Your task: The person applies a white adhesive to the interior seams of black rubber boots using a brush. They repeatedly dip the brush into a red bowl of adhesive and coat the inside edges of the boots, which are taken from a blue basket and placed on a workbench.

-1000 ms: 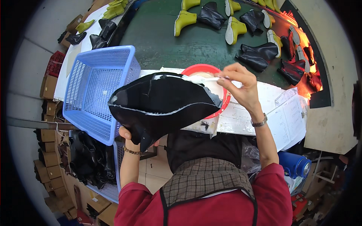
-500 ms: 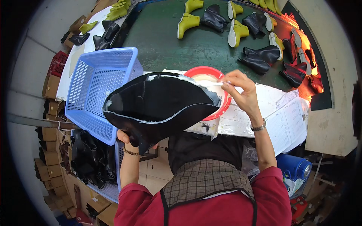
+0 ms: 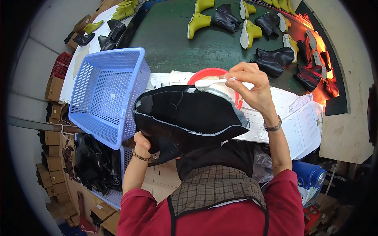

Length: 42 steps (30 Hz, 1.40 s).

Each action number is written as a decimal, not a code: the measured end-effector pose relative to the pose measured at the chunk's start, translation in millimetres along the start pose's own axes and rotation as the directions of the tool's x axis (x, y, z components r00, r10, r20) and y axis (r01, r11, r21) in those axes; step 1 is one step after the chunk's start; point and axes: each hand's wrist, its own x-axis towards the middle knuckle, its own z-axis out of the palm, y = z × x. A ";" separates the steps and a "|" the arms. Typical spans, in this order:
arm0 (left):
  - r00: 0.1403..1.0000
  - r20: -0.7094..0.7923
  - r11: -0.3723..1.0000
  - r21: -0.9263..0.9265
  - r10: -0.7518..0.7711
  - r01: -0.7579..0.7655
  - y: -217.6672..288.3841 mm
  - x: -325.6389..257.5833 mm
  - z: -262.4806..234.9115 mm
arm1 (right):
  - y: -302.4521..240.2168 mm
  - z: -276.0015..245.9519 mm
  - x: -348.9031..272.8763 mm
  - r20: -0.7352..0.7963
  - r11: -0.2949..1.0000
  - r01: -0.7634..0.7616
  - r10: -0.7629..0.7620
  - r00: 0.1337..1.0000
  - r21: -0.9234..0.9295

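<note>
A black boot upper (image 3: 189, 112) is held up in front of me, its wide opening facing up and a pale, whitish band running along its edge. My left hand (image 3: 142, 142) grips it from below at the left; most of its fingers are hidden behind the leather. Between the pinched fingers of my right hand (image 3: 252, 84) is a small white brush (image 3: 210, 82), its head at the upper's far edge. Partly hidden behind the upper stands a red bowl (image 3: 208, 71) with creamy white paste in it.
At the left, a blue plastic basket (image 3: 136, 70) stands above another crate holding black leather pieces (image 3: 96, 165). Across the green belt (image 3: 169, 43) lie yellow boot forms (image 3: 198, 24) and black uppers (image 3: 271, 59), near an orange-glowing heater (image 3: 327, 74). Papers (image 3: 301, 128) and a blue flask (image 3: 309, 175) are at right.
The boot upper and my left hand have shifted right and slightly down. My right hand has moved up a little, and the brush head is now farther left along the edge.
</note>
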 end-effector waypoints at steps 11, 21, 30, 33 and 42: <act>0.971 -0.087 0.966 0.115 -0.222 0.231 -0.6 -18.6 -55.3 | 2.6 -15.6 11.8 0.130 0.996 0.061 -0.053 0.990 -0.059; 0.917 -0.165 0.929 0.017 -0.362 0.370 -8.6 21.2 -13.7 | -5.3 17.7 51.3 0.201 0.978 0.108 -0.144 0.969 0.177; 0.930 -0.363 0.981 0.195 0.060 0.013 46.5 99.3 -37.4 | 92.5 -23.9 -82.8 -0.271 0.825 -0.554 0.562 0.781 0.113; 0.875 -0.469 0.980 0.194 0.121 -0.031 58.1 154.6 -77.8 | 100.1 -10.4 -130.1 -0.346 0.798 -0.582 0.596 0.724 0.157; 0.826 -0.539 0.828 0.530 0.161 0.184 38.0 286.4 -159.2 | 97.3 19.2 -150.9 -0.295 0.844 -0.531 0.528 0.797 0.077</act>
